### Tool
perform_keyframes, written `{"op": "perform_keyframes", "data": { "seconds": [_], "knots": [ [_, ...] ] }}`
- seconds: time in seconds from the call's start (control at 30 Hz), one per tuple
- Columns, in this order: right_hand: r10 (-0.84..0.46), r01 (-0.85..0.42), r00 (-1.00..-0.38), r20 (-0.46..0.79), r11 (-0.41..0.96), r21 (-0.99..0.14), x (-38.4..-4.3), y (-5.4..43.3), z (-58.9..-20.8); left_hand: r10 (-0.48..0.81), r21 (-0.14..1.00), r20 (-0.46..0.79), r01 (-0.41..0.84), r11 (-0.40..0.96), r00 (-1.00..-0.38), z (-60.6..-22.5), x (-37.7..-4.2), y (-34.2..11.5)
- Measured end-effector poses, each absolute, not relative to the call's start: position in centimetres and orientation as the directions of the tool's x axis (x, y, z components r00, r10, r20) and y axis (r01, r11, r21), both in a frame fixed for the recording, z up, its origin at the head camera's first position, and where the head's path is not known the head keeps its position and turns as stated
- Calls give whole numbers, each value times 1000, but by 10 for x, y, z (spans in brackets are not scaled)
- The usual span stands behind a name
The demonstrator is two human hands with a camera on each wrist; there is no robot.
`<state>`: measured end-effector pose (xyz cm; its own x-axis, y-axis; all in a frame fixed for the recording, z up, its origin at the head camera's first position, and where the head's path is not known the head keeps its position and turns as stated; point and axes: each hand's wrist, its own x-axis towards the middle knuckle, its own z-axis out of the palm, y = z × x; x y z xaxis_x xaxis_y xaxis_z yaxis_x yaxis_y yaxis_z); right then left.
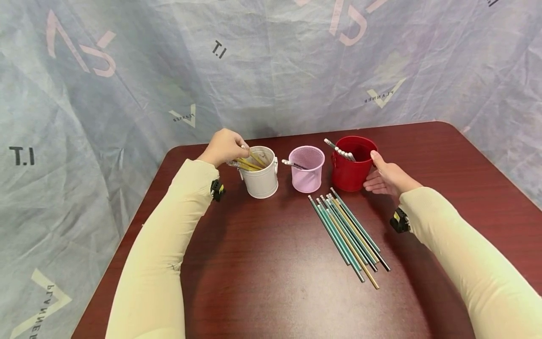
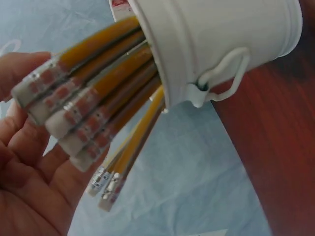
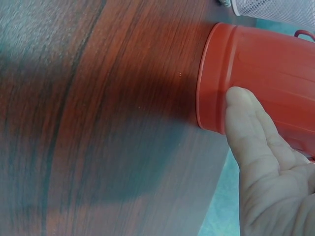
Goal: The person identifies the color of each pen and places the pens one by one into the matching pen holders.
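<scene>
Left hand (image 1: pixel 224 147): at the mouth of the white bucket (image 1: pixel 261 184), thumb and fingers curled about the eraser ends of yellow pencils (image 2: pixel 101 40) leaning from it; firmness of grip cannot be told. Right hand (image 1: pixel 391 176): fingers straight, laid along the red bucket (image 1: pixel 350 176).

Compared views. The left wrist camera shows the ferrules, the side handle (image 2: pixel 240 73) and two pencils apart from the main bunch. The right wrist camera shows straight fingertips (image 3: pixel 241 98) touching the red wall near its base; only the head camera shows that thumb (image 1: pixel 375 157), at the rim. Head camera alone gives the loose pencils (image 1: pixel 346 240), green and yellow, lying roughly parallel before the buckets, and white-tipped pencils in both the red bucket and the pink mesh cup (image 1: pixel 306 182), which stands between the buckets.

Surface: reddish-brown tabletop (image 1: pixel 254 282), wood-grained, glossy, with a bright reflection mid-table. Room: creased grey-blue cloth (image 1: pixel 271 84) behind, printed with letters, some reading "PLANNER" reversed.
</scene>
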<state>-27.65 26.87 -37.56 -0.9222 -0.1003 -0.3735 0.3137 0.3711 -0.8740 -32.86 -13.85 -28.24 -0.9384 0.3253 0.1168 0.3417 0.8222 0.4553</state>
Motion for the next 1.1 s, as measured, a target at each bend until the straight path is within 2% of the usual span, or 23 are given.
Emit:
{"op": "perform_keyframes", "data": {
  "seconds": [0.2, 0.3, 0.4, 0.57, 0.67, 0.77, 0.83, 1.0, 1.1],
  "knots": [
    [-111, 317, -919, -378, 362, -877, -276, 269, -374, 368, 302, 46, 364, 881, -929, -282, -325, -141],
    [-109, 311, -922, -373, 366, -877, -276, 269, -374, 365, 284, 43, 361, 888, -930, -280, -322, -139],
    [-108, 313, -921, -374, 366, -876, -275, 269, -374, 380, 305, 118, 397, 865, -918, -273, -314, -133],
    [-105, 306, -924, -367, 372, -877, -275, 268, -375, 474, 356, 299, 558, 750, -828, -264, -293, -108],
    [-104, 300, -926, -363, 378, -876, -275, 268, -374, 577, 350, 304, 652, 672, -758, -269, -281, -88],
    [-111, 309, -922, -371, 366, -878, -276, 268, -374, 671, 349, 232, 704, 619, -705, -283, -272, -69],
    [-116, 317, -918, -379, 362, -877, -276, 268, -374, 699, 380, 141, 690, 616, -701, -297, -267, -57],
    [-113, 316, -918, -380, 371, -873, -276, 268, -375, 665, 422, -70, 582, 695, -743, -335, -259, -31],
    [-107, 313, -920, -376, 372, -874, -278, 269, -376, 627, 421, -143, 526, 739, -766, -358, -257, -16]
  ]
}}
